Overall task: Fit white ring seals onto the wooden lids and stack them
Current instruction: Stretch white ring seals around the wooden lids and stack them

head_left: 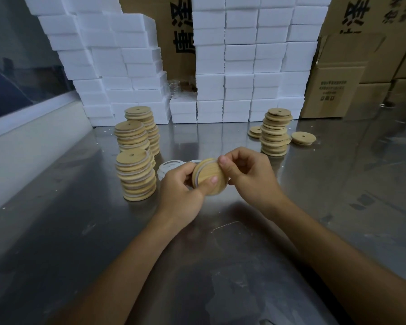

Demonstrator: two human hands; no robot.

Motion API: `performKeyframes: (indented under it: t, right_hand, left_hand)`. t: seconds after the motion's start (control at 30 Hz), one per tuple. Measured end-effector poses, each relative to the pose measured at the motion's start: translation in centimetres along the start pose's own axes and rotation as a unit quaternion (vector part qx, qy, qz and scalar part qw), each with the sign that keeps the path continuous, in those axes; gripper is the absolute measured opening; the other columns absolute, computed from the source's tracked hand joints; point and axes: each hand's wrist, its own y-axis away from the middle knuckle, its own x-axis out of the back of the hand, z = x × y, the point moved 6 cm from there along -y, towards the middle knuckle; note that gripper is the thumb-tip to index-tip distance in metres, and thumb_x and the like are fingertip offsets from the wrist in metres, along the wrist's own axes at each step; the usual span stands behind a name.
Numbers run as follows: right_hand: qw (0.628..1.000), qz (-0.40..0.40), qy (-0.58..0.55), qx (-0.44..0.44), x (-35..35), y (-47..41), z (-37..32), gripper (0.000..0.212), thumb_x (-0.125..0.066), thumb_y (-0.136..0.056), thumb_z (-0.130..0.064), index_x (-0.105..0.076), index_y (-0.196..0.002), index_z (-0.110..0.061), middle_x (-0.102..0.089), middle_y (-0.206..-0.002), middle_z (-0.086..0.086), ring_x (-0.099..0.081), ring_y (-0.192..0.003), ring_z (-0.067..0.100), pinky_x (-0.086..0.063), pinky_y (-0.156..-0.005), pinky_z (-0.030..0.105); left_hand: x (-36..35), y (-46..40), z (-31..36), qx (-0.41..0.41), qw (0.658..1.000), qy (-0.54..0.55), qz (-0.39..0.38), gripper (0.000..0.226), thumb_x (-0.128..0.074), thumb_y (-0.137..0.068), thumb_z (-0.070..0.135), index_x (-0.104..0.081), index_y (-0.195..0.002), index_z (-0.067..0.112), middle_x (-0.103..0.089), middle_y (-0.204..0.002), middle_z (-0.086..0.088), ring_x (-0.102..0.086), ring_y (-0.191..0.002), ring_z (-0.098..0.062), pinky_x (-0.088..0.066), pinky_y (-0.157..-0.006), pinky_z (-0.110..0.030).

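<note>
Wooden and pale, the lid (210,177) sits at the centre of the frame, held above the steel table (220,254) between my two hands. It stands tilted on edge, its broad face turned toward the lower right, its white ring seal (198,173) showing along the upper-left rim. My left hand (183,191) grips it from the left, thumb pressed across the face. My right hand (246,172) pinches the upper right rim with curled fingertips. Just behind my left hand lie loose white rings (168,166). Three stacks of lids (136,174) stand at centre left; another stack (275,132) stands upper right, with a single lid (303,137) flat beside it.
</note>
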Motion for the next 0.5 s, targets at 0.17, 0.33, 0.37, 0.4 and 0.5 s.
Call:
performKeyframes:
  t: [0.17, 0.33, 0.37, 0.4, 0.5]
  right_hand:
    - [0.992, 0.012, -0.109, -0.059, -0.3, 0.1, 0.4, 0.012, -0.062, -0.093, -0.01, -0.066, -0.087, 0.0, -0.068, -0.076, 0.01, -0.063, -0.068, 0.014, -0.054, -0.065, 0.029]
    - [0.99, -0.008, -0.121, -0.068, -0.8, 0.2, 0.2, 0.008, -0.06, -0.095, -0.007, -0.062, -0.087, -0.009, -0.068, -0.073, 0.005, -0.065, -0.062, 0.008, -0.051, -0.055, 0.02]
    - [0.991, -0.013, -0.119, -0.066, -0.8, 0.2, 0.1, 0.007, -0.061, -0.094, -0.006, -0.062, -0.088, -0.007, -0.069, -0.073, 0.006, -0.066, -0.059, 0.007, -0.05, -0.053, 0.017]
    - [0.991, -0.016, -0.114, -0.065, -0.9, 0.3, 0.0, 0.006, -0.061, -0.094, -0.006, -0.063, -0.089, -0.004, -0.069, -0.074, 0.008, -0.066, -0.058, 0.006, -0.049, -0.052, 0.016]
    - [0.993, -0.01, -0.092, -0.068, -0.8, 0.4, 0.2, 0.013, -0.062, -0.093, -0.006, -0.064, -0.092, 0.007, -0.07, -0.076, 0.014, -0.064, -0.055, 0.003, -0.046, -0.051, 0.012]
  left_hand:
    - [0.1, -0.1, -0.1, 0.025, 0.998, 0.061, 0.023, 0.012, -0.077, -0.081, 0.007, -0.071, -0.082, 0.018, -0.068, -0.068, 0.009, -0.062, -0.063, -0.003, -0.049, -0.059, -0.017]
    - [1.2, -0.2, -0.1, 0.057, 0.986, 0.131, 0.086, 0.008, -0.077, -0.083, 0.015, -0.071, -0.088, 0.014, -0.071, -0.068, 0.006, -0.059, -0.054, 0.002, -0.042, -0.05, -0.011]
    - [1.6, -0.3, 0.1, 0.052, 0.984, 0.133, 0.105, 0.012, -0.077, -0.082, 0.017, -0.07, -0.09, 0.014, -0.073, -0.072, 0.003, -0.061, -0.056, 0.001, -0.044, -0.052, -0.012]
    - [2.1, -0.4, 0.5, 0.041, 0.983, 0.126, 0.124, 0.015, -0.078, -0.081, 0.019, -0.067, -0.092, 0.015, -0.075, -0.076, 0.001, -0.063, -0.057, -0.001, -0.047, -0.053, -0.015]
    - [3.9, -0.8, 1.4, -0.002, 0.978, 0.093, 0.188, 0.019, -0.077, -0.083, 0.023, -0.061, -0.091, 0.026, -0.074, -0.078, -0.001, -0.063, -0.056, -0.005, -0.051, -0.055, -0.023]
